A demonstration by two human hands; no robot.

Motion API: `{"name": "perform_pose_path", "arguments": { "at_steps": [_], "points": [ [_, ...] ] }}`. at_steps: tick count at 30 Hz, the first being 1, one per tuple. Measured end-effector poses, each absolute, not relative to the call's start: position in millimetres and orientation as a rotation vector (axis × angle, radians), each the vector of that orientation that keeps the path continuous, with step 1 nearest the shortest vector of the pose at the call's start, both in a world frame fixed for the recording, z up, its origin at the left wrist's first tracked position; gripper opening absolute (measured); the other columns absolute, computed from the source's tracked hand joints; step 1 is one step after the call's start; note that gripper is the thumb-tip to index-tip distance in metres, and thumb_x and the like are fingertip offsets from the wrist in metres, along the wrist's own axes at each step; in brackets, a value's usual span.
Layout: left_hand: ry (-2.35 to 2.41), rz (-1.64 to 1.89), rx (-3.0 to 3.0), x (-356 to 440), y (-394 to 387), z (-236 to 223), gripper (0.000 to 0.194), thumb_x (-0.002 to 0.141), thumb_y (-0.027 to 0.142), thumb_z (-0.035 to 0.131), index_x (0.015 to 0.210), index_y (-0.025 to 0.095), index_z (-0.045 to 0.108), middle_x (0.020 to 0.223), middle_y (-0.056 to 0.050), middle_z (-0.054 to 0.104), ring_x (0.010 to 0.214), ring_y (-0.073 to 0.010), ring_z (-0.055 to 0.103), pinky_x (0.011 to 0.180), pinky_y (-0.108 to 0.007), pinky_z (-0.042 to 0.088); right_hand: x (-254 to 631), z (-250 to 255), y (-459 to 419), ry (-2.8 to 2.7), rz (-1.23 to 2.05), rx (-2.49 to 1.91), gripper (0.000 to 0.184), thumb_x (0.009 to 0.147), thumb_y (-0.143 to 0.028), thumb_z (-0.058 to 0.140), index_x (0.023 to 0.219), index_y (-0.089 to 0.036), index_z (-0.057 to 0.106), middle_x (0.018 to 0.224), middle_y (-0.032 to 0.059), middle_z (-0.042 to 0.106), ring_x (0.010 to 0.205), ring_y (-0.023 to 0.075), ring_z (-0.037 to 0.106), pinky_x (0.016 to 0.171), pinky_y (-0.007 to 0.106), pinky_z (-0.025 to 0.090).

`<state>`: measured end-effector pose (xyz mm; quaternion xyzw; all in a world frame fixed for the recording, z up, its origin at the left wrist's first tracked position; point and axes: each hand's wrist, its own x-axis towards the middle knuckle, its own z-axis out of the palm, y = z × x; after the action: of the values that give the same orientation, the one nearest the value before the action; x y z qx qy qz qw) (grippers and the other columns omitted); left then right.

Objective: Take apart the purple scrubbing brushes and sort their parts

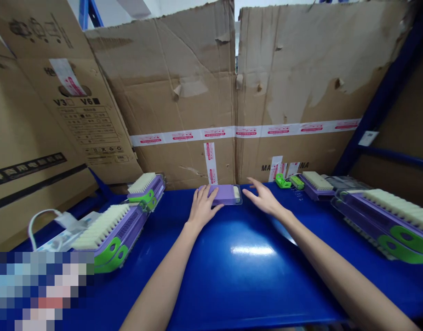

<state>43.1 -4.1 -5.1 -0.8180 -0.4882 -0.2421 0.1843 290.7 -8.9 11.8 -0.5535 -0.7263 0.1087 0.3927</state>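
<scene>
A purple plastic case [225,195] with a clear cover and a whitish right end lies on the blue tabletop [211,266], near its back edge. My left hand [203,206] is over the case's left end, fingers across the top and thumb along the near side. Just off the opposite end is my right hand [263,197], empty, its fingers apart and pointing toward the case. To its right lie a small bright green part [283,181] and a green piece with a label [297,182].
Purple-and-green units with white ridged tops stand at left [108,234] and right [387,220], some stacked. Cardboard sheets [184,96] wall the back. A white cable [34,225] and power strip [68,234] lie at left. A blue post [380,96] rises at right.
</scene>
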Motion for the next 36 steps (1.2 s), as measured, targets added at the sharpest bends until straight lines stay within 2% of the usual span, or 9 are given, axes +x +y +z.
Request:
{"name": "perform_pose_path", "arguments": {
  "at_steps": [4, 8, 13, 19, 27, 32, 36],
  "points": [
    [-1.257, -0.718, -2.346, 49, -6, -7, 0.057, 0.082, 0.051, 0.056, 0.131, 0.021, 0.051, 0.134, -0.016, 0.051, 0.126, -0.0310, 0.043, 0.105, -0.050, 0.034, 266, 2, -9, -1.590, 0.624, -1.495, 0.060, 0.081, -0.049, 0.056, 0.132, -0.019, 0.044, 0.111, 0.0122, 0.064, 0.095, 0.0234, 0.063, 0.086, 0.040, 0.050],
    [-1.213, -0.699, -2.316, 53, -9, -7, 0.055, 0.083, 0.049, 0.055, 0.129, 0.018, 0.052, 0.132, -0.017, 0.052, 0.125, -0.0309, 0.045, 0.106, -0.050, 0.031, 262, -2, -8, -1.399, 0.965, -1.345, 0.063, 0.080, -0.045, 0.057, 0.134, -0.017, 0.039, 0.094, 0.0095, 0.066, 0.078, 0.0207, 0.064, 0.071, 0.036, 0.054],
    [-1.209, -0.662, -2.248, 58, -14, -4, 0.058, 0.085, 0.044, 0.054, 0.135, 0.015, 0.045, 0.136, -0.021, 0.047, 0.130, -0.0341, 0.039, 0.109, -0.059, 0.021, 264, -4, -13, -1.413, 0.881, -1.157, 0.077, 0.069, -0.036, 0.068, 0.136, -0.017, 0.035, 0.106, 0.0105, 0.060, 0.090, 0.0217, 0.063, 0.077, 0.037, 0.054],
    [-1.197, -0.662, -2.337, 57, -11, -6, 0.070, 0.083, 0.043, 0.057, 0.141, 0.013, 0.033, 0.132, -0.020, 0.049, 0.126, -0.0327, 0.042, 0.109, -0.054, 0.025, 270, -5, -14, -1.558, 0.824, -1.049, 0.070, 0.072, -0.031, 0.066, 0.136, -0.022, 0.037, 0.110, 0.0093, 0.060, 0.097, 0.0216, 0.061, 0.087, 0.041, 0.050],
    [-1.132, -0.688, -2.416, 52, -8, -2, 0.068, 0.081, 0.043, 0.060, 0.138, 0.017, 0.033, 0.128, -0.017, 0.051, 0.124, -0.0303, 0.045, 0.109, -0.053, 0.025, 284, -9, -4, -1.583, 1.007, -1.014, 0.072, 0.068, -0.030, 0.070, 0.133, -0.019, 0.042, 0.110, 0.0103, 0.061, 0.085, 0.0185, 0.063, 0.079, 0.039, 0.053],
    [-1.180, -0.671, -2.369, 50, -9, 0, 0.068, 0.078, 0.043, 0.063, 0.136, 0.016, 0.038, 0.126, -0.017, 0.052, 0.120, -0.0316, 0.046, 0.105, -0.050, 0.030, 280, -10, -5, -1.618, 0.850, -1.097, 0.065, 0.074, -0.034, 0.066, 0.133, -0.021, 0.044, 0.110, 0.0096, 0.064, 0.091, 0.0199, 0.064, 0.082, 0.039, 0.053],
    [-1.209, -0.670, -2.334, 48, -9, -1, 0.069, 0.078, 0.044, 0.063, 0.137, 0.016, 0.038, 0.125, -0.018, 0.052, 0.118, -0.0321, 0.047, 0.102, -0.049, 0.033, 299, 3, -8, -1.692, 0.279, -1.326, 0.043, 0.086, -0.037, 0.050, 0.124, -0.017, 0.054, 0.109, 0.0108, 0.065, 0.102, 0.0219, 0.061, 0.095, 0.040, 0.046]
  ]
}}
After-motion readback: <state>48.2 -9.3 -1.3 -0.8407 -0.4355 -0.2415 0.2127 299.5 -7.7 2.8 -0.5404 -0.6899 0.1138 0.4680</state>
